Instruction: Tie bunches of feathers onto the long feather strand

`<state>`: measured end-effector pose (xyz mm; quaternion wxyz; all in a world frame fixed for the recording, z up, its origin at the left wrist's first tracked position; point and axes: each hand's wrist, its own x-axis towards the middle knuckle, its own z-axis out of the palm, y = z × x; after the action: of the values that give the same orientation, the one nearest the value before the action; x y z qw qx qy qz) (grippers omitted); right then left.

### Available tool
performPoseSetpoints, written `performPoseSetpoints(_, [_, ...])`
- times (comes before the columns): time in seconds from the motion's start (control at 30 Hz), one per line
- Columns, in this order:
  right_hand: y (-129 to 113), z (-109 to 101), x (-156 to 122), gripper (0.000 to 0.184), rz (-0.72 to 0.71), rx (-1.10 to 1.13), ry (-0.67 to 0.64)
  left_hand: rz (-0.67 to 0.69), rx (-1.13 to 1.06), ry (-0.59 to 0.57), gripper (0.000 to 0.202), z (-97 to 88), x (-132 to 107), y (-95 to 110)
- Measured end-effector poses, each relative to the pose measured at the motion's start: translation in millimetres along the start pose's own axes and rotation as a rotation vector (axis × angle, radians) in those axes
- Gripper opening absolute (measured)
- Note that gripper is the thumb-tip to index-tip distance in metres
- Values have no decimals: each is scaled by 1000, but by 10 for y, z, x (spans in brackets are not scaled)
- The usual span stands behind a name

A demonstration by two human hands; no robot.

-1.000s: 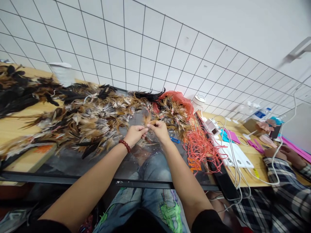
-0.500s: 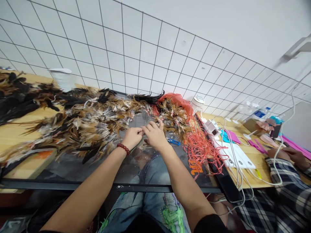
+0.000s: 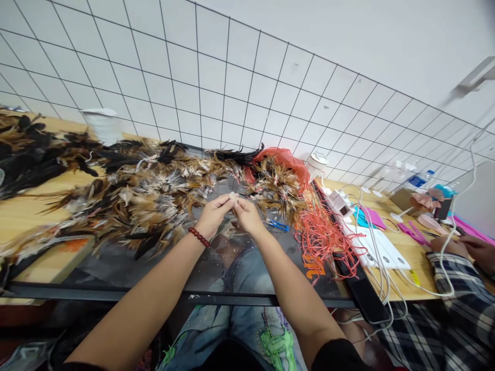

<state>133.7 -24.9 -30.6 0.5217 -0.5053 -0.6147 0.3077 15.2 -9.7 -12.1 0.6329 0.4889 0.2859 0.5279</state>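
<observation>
Head view: right hand [image 3: 249,216], fingers now lowered, joins left hand [image 3: 211,216] pinching a pale tuft [image 3: 233,196] between fingertips, seemingly steadying it.

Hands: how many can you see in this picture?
4: the wearer's left hand and right hand together at centre; a neighbour's nearer hand and farther hand at far right. Others may be hidden.

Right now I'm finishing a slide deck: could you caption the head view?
Left hand and right hand pinch a small pale piece near feathers and tangled coral string.
</observation>
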Motion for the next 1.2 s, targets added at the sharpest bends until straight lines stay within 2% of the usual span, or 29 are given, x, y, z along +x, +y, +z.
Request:
performPoseSetpoints(0.1, [-64,28,-35,35,27,-13,-37,-75,-104,22,43,13,-18,37])
performPoseSetpoints(0.23, [-242,-64,-80,25,-53,-269,-43,-42,-150,95,40,0,-3,56])
performPoseSetpoints(0.33, [-339,-223,-62,18,-133,-335,87,6,-145,110,37,13,-10,83])
performPoseSetpoints(0.4, [-354,-317,-32,21,-135,-258,188,-5,-125,91,35,30,-26,104])
performPoseSetpoints(0.47, [-340,-371,-5,21,-141,-174,209,-48,-100,53,34,45,-43,120])
performPoseSetpoints(0.63, [-298,-366,16,23,-186,-132,94,-141,-64,-35,39,61,-64,132])
performPoseSetpoints(0.8, [-264,-372,21,27,-147,-60,-27,-218,-51,-159,42,44,-82,124])
performPoseSetpoints(0.93, [-274,-435,5,29,-95,82,-193,-334,-71,-276,43,0,-100,144])
performPoseSetpoints(1.0, [-304,-446,-11,29,-98,116,-225,-387,-92,-345,41,-8,-111,167])
performPoseSetpoints(1.1, [-349,-415,-22,30,-130,78,-161,-414,-115,-388,38,13,-128,193])
performPoseSetpoints(1.2, [-337,-390,-2,30,-121,63,31,-397,-111,-373,37,38,-121,178])
